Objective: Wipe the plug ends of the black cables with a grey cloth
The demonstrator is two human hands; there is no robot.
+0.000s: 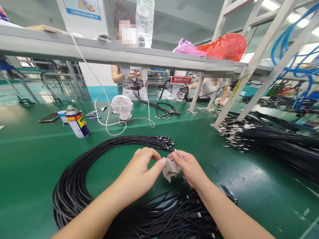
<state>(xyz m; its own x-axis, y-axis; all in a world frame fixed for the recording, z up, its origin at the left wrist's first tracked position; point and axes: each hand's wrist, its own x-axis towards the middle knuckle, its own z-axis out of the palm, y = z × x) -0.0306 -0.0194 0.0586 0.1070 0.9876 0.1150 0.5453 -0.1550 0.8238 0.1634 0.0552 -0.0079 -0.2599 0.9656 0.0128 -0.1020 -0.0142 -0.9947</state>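
A crumpled grey cloth [171, 170] is gripped between the thumb and fingers of my right hand [190, 167], hanging down over the bench. My left hand [143, 172] is just left of it, thumb and forefinger curled into a near pinch at the cloth's edge. What the left fingertips hold, if anything, is hidden. Behind my hands, a thick bundle of black cables [72, 176] curves in a loop, its metal-tipped connectors [164, 143] lying just beyond my fingers. More black cable ends [171, 212] spread out beneath my forearms.
A spray can [77, 122], a small white fan [122, 107] and a phone [50, 117] stand or lie on the green bench [30, 159]. Large cable piles [269, 132] fill the right side by the frame posts. A shelf [159, 54] crosses above; two people work opposite.
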